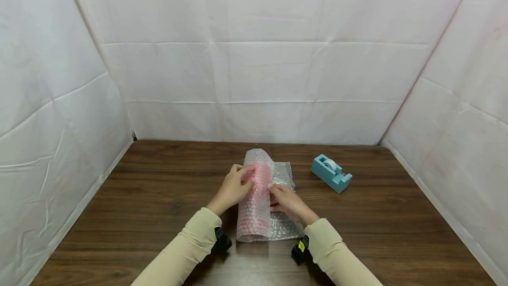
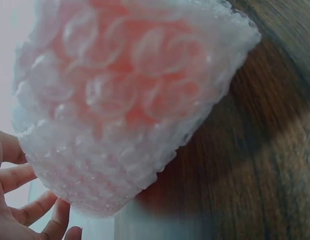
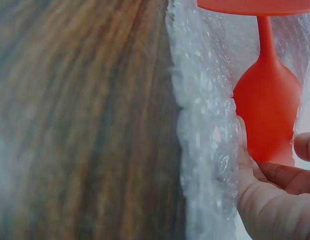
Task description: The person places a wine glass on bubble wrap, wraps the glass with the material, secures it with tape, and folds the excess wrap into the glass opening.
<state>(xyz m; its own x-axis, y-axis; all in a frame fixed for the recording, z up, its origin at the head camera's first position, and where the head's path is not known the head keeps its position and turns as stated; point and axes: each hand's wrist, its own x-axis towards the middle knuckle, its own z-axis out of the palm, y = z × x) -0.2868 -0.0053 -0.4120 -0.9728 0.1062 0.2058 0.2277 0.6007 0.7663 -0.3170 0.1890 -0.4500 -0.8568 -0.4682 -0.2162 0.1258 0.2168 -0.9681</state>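
Observation:
A sheet of bubble wrap (image 1: 282, 228) lies on the table, its left part folded up over a red stemmed goblet (image 3: 267, 105). The goblet lies inside the fold, its bowl, stem and flat foot plain in the right wrist view; through the wrap it looks pink. My left hand (image 1: 235, 186) rests on the wrapped goblet's left side, fingers spread against the bubbles. At the fold's free edge my right hand (image 1: 288, 201) pinches the wrap, thumb on top and fingers beneath, beside the goblet's bowl. The wrap hides part of those fingers.
A blue tape dispenser (image 1: 331, 173) with a clear roll stands to the right of the wrap. The dark wooden table (image 1: 158, 189) is bounded by white cloth walls (image 1: 258, 74) at the back and both sides. Each wrist wears a small black camera.

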